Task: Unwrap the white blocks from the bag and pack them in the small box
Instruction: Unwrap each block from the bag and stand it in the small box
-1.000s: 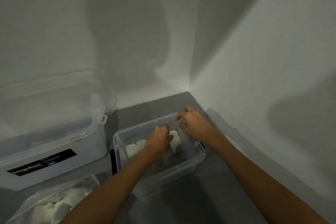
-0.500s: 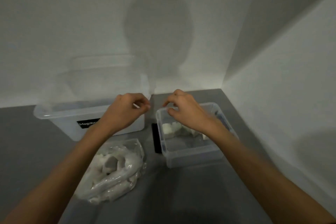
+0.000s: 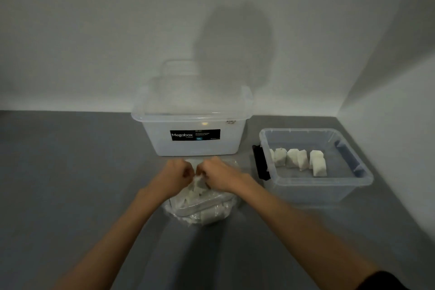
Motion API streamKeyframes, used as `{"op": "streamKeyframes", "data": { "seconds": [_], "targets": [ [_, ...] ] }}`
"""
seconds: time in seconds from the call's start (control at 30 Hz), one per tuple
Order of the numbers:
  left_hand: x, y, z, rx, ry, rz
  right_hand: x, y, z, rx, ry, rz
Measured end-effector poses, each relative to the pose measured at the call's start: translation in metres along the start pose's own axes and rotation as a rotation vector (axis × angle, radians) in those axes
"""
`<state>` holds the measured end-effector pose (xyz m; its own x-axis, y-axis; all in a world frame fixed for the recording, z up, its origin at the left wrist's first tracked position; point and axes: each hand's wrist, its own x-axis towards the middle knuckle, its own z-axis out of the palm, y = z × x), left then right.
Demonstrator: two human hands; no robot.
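A clear plastic bag (image 3: 207,207) full of white blocks lies on the grey surface in front of me. My left hand (image 3: 175,178) and my right hand (image 3: 217,176) meet over its far end, fingers curled, both pinching the bag's plastic around a white block (image 3: 199,182) between them. To the right stands the small clear box (image 3: 353,186) with a black latch (image 3: 260,162) on its left end. Several unwrapped white blocks (image 3: 297,160) stand in a row inside it.
A larger lidded translucent box (image 3: 195,129) labelled Megabox stands just behind the bag, against the white back wall. A second wall (image 3: 400,101) closes the right side, close to the small box. The grey surface (image 3: 70,183) runs out to the left and toward me.
Both hands left the small box and moved left onto the bag. The camera view swung left, so the small box now sits at the right.
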<state>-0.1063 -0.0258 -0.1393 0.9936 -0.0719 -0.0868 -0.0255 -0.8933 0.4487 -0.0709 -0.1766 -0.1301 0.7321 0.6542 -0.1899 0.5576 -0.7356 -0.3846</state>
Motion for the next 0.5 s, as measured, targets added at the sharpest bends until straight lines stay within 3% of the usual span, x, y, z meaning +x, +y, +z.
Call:
{"op": "streamKeyframes", "data": {
  "seconds": [0.17, 0.3, 0.5],
  "targets": [
    [0.002, -0.005, 0.003, -0.096, 0.063, -0.018, 0.0, -0.006, 0.012, -0.201, 0.009, 0.004],
    [-0.001, -0.006, 0.001, -0.204, 0.076, -0.035, 0.003, -0.003, 0.01, -0.157, 0.051, 0.065],
    [-0.001, -0.002, -0.007, -0.355, 0.01, 0.025, -0.005, -0.006, -0.029, -0.098, 0.153, 0.001]
  ]
}}
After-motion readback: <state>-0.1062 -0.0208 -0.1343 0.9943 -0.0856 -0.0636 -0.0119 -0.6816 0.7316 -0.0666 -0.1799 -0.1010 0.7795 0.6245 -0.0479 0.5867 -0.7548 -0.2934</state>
